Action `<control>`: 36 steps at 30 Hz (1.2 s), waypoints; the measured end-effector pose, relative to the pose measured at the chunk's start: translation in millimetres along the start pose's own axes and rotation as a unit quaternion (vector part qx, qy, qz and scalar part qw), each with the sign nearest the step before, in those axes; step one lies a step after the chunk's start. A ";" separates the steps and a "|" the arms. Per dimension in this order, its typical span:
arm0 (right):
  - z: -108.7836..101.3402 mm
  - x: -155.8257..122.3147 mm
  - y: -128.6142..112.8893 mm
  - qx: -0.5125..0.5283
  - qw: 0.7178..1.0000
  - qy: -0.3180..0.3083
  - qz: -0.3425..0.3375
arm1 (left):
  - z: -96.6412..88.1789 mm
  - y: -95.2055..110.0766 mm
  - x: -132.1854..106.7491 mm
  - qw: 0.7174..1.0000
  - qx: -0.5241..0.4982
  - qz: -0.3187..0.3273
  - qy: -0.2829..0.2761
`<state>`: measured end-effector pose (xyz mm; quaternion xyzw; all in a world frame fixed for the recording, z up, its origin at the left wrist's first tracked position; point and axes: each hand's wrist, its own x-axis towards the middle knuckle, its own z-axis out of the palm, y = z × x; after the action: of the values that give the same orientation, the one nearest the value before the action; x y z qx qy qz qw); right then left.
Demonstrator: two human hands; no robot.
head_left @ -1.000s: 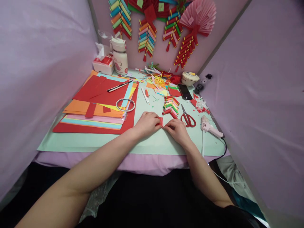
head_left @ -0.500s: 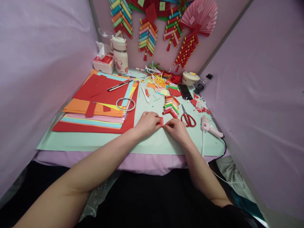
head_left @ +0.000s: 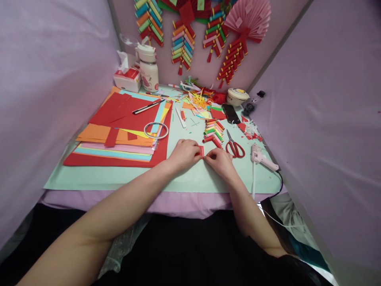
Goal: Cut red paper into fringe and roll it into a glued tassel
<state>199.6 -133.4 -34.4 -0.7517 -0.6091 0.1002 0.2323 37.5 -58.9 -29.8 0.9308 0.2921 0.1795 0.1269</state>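
Note:
Between my two hands, low over the mint-green table sheet, is a small piece of red paper. My left hand has its fingers closed on the paper's left side. The fingertips of my right hand pinch at its lower right corner. Just beyond the hands lies a cluster of coloured paper rolls set in slanted rows. Red-handled scissors rest to the right of my right hand, blades pointing away.
A glue gun with its cord lies at the right edge. Coloured paper sheets and a roll of tape cover the left. Behind are a phone, paper scraps, a lidded bowl, a bottle and a tissue box.
The whole view has shifted slightly. My hands keep nearly the same pose on the red paper, and nothing else on the table has moved.

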 end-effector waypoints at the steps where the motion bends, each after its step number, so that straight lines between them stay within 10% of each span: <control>1: -0.1 0.0 -0.2 0.002 1.000 0.001 0.000 | -1.2 -0.2 -0.4 1.000 -0.001 0.005 0.002; 19: -0.2 -22.3 13.8 -0.037 0.979 0.083 -0.184 | -3.8 0.7 -1.7 0.995 0.039 0.088 -0.025; 36: -9.1 -6.1 26.2 -0.085 0.949 0.017 -0.302 | 0.9 -2.2 -2.5 0.990 0.065 0.126 -0.007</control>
<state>224.9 -145.3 -39.7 -0.5507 -0.8100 -0.0396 0.1976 34.9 -58.7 -32.1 0.9677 0.1824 0.1685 0.0445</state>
